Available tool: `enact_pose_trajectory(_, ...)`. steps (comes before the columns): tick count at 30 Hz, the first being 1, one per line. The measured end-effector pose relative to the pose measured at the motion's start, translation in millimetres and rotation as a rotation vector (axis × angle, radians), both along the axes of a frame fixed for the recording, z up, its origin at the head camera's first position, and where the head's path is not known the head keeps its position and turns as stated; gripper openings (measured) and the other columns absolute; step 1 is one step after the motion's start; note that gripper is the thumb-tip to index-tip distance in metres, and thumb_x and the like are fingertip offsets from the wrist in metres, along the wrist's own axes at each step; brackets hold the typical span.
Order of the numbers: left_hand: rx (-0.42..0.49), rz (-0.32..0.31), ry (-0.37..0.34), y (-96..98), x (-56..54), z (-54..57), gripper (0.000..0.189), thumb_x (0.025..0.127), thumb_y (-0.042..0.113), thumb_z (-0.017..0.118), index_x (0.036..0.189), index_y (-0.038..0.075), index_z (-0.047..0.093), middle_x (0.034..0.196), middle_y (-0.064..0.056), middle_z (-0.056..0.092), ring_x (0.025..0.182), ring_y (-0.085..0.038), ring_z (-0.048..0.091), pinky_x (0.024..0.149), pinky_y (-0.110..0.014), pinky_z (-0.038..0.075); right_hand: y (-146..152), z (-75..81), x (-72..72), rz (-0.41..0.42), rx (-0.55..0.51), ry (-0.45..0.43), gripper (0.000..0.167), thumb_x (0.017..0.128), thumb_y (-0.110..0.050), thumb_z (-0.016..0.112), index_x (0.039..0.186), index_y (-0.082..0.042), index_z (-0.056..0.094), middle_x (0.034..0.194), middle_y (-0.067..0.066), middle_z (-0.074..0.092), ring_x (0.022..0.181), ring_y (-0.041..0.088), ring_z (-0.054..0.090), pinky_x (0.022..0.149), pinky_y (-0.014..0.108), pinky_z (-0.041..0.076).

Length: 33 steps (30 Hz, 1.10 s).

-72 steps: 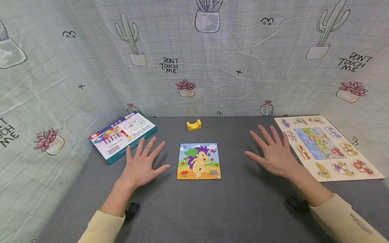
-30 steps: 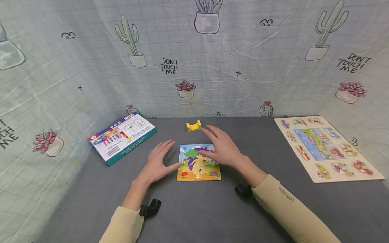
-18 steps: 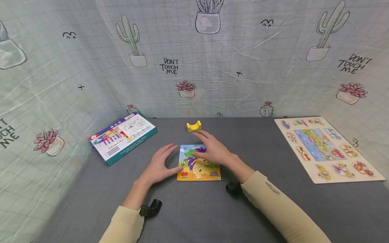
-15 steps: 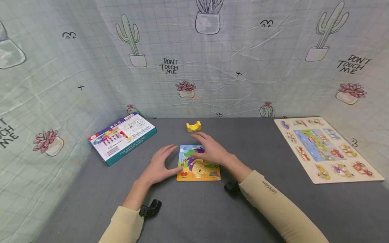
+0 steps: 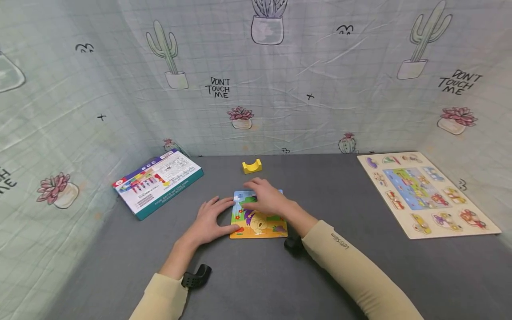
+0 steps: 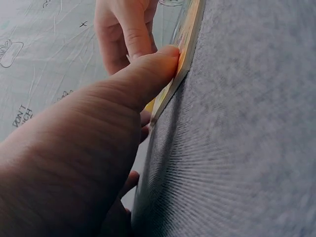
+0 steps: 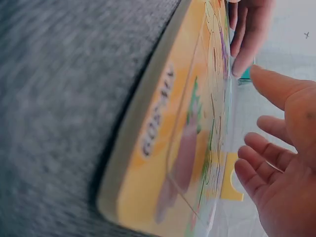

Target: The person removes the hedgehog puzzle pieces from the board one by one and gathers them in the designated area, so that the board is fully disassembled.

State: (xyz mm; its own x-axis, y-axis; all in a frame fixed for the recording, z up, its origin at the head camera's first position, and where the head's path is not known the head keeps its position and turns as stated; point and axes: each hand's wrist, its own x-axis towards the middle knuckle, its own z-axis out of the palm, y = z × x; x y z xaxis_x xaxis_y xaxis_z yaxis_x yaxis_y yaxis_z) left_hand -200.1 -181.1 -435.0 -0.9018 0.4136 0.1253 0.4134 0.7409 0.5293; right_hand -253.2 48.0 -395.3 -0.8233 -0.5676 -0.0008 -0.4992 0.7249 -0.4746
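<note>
A square hedgehog jigsaw puzzle point(image 5: 276, 232) lies flat on the grey table, in front of the person. My left hand point(image 5: 206, 226) is at its left side, fingers spread along the left edge. In the left wrist view, the left thumb point(image 6: 153, 69) rests on the puzzle's face near a corner. Over the puzzle's upper part is my right hand point(image 5: 267, 198), covering the leaf and the hedgehog's head in the head view. In the right wrist view, the right hand's fingers point(image 7: 256, 158) are loosely bent above the picture, with nothing held between them.
Behind the puzzle stands a small yellow arched block point(image 5: 252, 167). A teal-edged box point(image 5: 160, 182) lies at the left, and a wooden peg puzzle board point(image 5: 404, 218) at the right. A cactus-print cloth point(image 5: 304, 124) hangs along the back and sides.
From wide apart, both hands have come in to the hedgehog puzzle. Lately the right hand has shifted a little further left over it, and the left thumb has come onto its left part.
</note>
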Motion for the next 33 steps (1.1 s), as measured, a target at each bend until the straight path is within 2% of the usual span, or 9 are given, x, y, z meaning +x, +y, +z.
enact_pose_trajectory(7, 0.001, 0.002, -0.019, -5.1, 1.6, -2.1, 0.071, 0.086, 0.046, 0.079, 0.145, 0.013, 0.056, 0.152, -0.007, 0.048, 0.147, -0.045, 0.021, 0.113, -0.07, 0.008, -9, -0.2, -0.8, 0.011, 0.056, -0.019, 0.062, 0.096, -0.037, 0.071, 0.147, -0.008, 0.052, 0.147, 0.012, 0.048, 0.135, 0.031, 0.043, 0.108, 0.045, 0.04)
enact_pose_trajectory(15, -0.001, -0.002, -0.019, -3.3, 0.5, -1.5, 0.073, 0.087, 0.046, 0.078, 0.147, 0.013, 0.055, 0.153, -0.007, 0.047, 0.147, -0.044, 0.021, 0.114, -0.069, 0.008, -13, -2.2, 0.0, -0.036, 0.124, -0.006, 0.055, 0.095, -0.04, 0.071, 0.139, -0.011, 0.059, 0.142, 0.011, 0.049, 0.13, 0.029, 0.043, 0.107, 0.043, 0.041)
enact_pose_trajectory(19, -0.008, -0.003, -0.024, -1.9, 0.0, -0.2, 0.073, 0.087, 0.047, 0.078, 0.147, 0.014, 0.055, 0.153, -0.007, 0.048, 0.148, -0.044, 0.021, 0.114, -0.068, 0.008, -13, -3.1, 0.2, -0.042, 0.117, -0.009, 0.051, 0.096, -0.039, 0.071, 0.137, -0.01, 0.06, 0.14, 0.012, 0.049, 0.129, 0.03, 0.042, 0.107, 0.043, 0.04)
enact_pose_trajectory(33, 0.004, -0.012, -0.034, -3.6, -0.9, -1.0, 0.071, 0.087, 0.046, 0.078, 0.147, 0.013, 0.055, 0.153, -0.007, 0.047, 0.148, -0.044, 0.02, 0.114, -0.067, 0.008, -18, -1.7, -2.9, -0.064, 0.045, -0.128, 0.049, 0.097, -0.031, 0.07, 0.136, -0.005, 0.057, 0.137, 0.015, 0.046, 0.122, 0.028, 0.048, 0.104, 0.042, 0.043)
